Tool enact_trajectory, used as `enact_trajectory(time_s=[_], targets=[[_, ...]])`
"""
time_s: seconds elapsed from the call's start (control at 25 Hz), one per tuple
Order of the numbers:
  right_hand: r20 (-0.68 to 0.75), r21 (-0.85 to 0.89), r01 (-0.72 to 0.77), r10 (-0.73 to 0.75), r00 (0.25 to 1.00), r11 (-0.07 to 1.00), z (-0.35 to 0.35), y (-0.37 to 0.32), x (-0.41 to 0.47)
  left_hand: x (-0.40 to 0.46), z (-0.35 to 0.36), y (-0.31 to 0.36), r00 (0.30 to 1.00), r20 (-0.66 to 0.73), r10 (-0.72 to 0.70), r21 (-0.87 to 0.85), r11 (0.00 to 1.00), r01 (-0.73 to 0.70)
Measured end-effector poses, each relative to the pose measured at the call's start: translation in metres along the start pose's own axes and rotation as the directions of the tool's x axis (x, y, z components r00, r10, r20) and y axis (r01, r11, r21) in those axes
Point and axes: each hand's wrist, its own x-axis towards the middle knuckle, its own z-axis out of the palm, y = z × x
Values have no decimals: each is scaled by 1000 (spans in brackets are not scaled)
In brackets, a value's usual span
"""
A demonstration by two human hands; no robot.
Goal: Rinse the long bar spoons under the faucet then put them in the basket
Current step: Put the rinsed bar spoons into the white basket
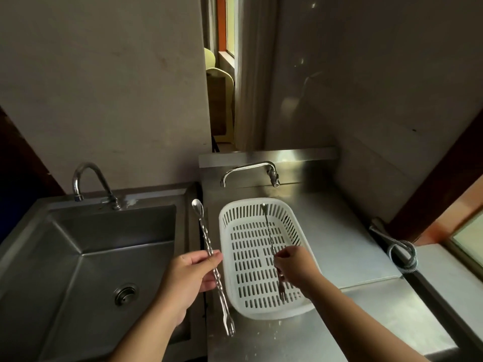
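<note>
both forearms enter from the bottom edge, one hand to each side of the seam between sink and counter.

left hand [192, 274]: fingers and thumb curled round the middle of a twisted-stem bar spoon [212, 259]. the spoon runs lengthwise away from the person, bowl at the far end near the sink's back right corner, forked end nearest the viewer, past the heel of the hand and over the counter edge. the shaft crosses the fingertips, so most of its length stands clear of the hand at both ends.

right hand [294, 266]: thumb and forefinger pinch a second bar spoon [270, 237] partway along its stem; the other fingers are loosely curled. this spoon is over the white slotted basket [235, 291], bowl toward the basket's far rim, forked end below the hand toward the near end. whether the fork touches the basket floor cannot be told.

the basket sits on the stainless counter [339, 246], just right of the steel sink [86, 259], long axis running away from the person. the sink has a drain in its floor and a curved faucet [87, 178] at its back rim; no water can be seen at the spout. a second, low tap [249, 172] stands on the splashback behind the basket. a coiled metal hose [403, 254] lies at the counter's right edge.
</note>
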Motion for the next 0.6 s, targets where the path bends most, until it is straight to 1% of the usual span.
enact_trajectory(time_s=[0.2, 0.32, 0.4, 0.48, 0.56, 0.6], targets=[[-74, -252, -175, 162, 984, 952, 13, 16, 37, 0, -9, -12, 1000, -22, 1, -18, 1000, -1], [-119, -357, -215, 184, 976, 909, 26, 22, 44, 3, -16, -13, 1000, -4, 15, -10, 1000, -15], [-151, -389, -218, 172, 973, 895, 35, 28, 47, 4, -22, -10, 1000, 16, 12, 3, 1000, -12], [-145, -406, -220, 175, 974, 887, 41, 34, 51, 6, -25, -8, 999, 40, 8, 14, 1000, -8], [-151, -370, -199, 152, 977, 907, 44, 39, 56, 6, -26, -8, 998, 60, 5, 14, 1000, -6], [-177, -347, -192, 137, 975, 918, 46, 40, 58, 6, -27, -8, 998, 69, 3, 9, 1000, -4]])
